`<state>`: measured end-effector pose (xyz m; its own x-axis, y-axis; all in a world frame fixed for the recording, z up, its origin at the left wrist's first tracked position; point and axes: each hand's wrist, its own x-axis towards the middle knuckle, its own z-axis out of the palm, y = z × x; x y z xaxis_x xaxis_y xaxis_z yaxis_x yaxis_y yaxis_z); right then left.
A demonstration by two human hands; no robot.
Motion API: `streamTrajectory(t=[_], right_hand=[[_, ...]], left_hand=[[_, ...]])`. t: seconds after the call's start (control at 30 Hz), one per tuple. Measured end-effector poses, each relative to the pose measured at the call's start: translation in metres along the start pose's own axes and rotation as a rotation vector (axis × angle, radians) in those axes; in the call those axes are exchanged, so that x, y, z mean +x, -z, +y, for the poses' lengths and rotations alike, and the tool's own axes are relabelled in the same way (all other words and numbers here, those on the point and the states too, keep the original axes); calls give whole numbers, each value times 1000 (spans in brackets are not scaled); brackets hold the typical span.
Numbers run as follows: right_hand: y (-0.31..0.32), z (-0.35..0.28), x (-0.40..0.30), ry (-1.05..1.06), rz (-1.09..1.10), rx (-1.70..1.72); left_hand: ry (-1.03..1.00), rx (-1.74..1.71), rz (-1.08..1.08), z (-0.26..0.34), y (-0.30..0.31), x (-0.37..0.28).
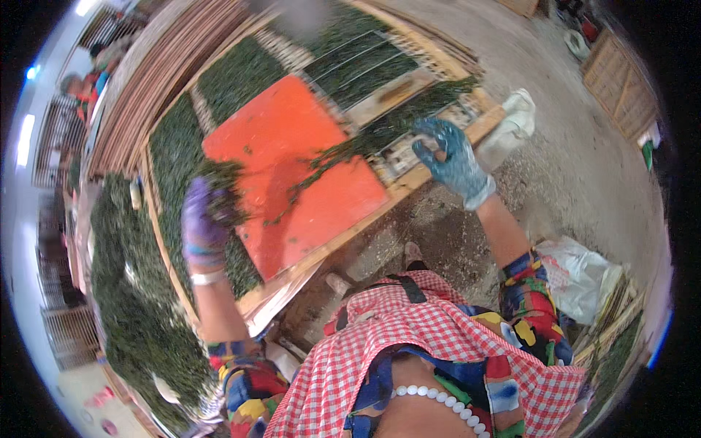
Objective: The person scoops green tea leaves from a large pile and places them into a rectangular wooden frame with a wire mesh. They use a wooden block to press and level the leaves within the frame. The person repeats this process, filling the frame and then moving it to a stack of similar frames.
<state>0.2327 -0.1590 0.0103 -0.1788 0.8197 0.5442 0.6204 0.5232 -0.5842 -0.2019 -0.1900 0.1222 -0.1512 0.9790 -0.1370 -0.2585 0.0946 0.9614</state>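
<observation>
My left hand (205, 219), in a purple glove, grips a clump of dark green, stringy plant matter (229, 191) over the left side of an orange-red board (323, 169). Motion blurs the hand and the clump. Loose green strands (296, 191) trail across the board. Above the right edge of a wooden frame (427, 172) is my right hand (452, 159), in a blue glove, its fingers curved with a gap between them and nothing visible inside. Beside its fingertips lies a band of the same green matter (391, 126). Dark green rectangular layers (241, 76) surround the board, with pale slatted strips between them.
A large green heap (142, 306) lies left of the frame. Behind it rises a stack of thin brown sheets (170, 76). White sacks (506, 128) and a plastic bag (578, 279) rest at right, near a wooden panel (621, 82). A person (82, 90) is far left.
</observation>
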Motion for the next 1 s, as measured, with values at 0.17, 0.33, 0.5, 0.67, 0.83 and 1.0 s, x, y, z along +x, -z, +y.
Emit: streamTrajectory(t=[0.17, 0.33, 0.5, 0.67, 0.83, 1.0], right_hand=[[65, 33, -71, -169, 169, 86], [86, 37, -90, -273, 190, 103], [66, 29, -98, -401, 173, 174], [47, 36, -34, -294, 79, -7], [22, 85, 46, 157, -79, -263], [43, 152, 43, 195, -397, -601]], left_hand=[[11, 263, -435, -80, -212, 86], [-504, 1555, -548, -172, -280, 111], [-624, 1554, -539, -180, -236, 75], [-801, 1437, -420, -172, -258, 62], [-636, 1864, -548, -172, -259, 63], [-688, 1682, -542, -181, -204, 52]])
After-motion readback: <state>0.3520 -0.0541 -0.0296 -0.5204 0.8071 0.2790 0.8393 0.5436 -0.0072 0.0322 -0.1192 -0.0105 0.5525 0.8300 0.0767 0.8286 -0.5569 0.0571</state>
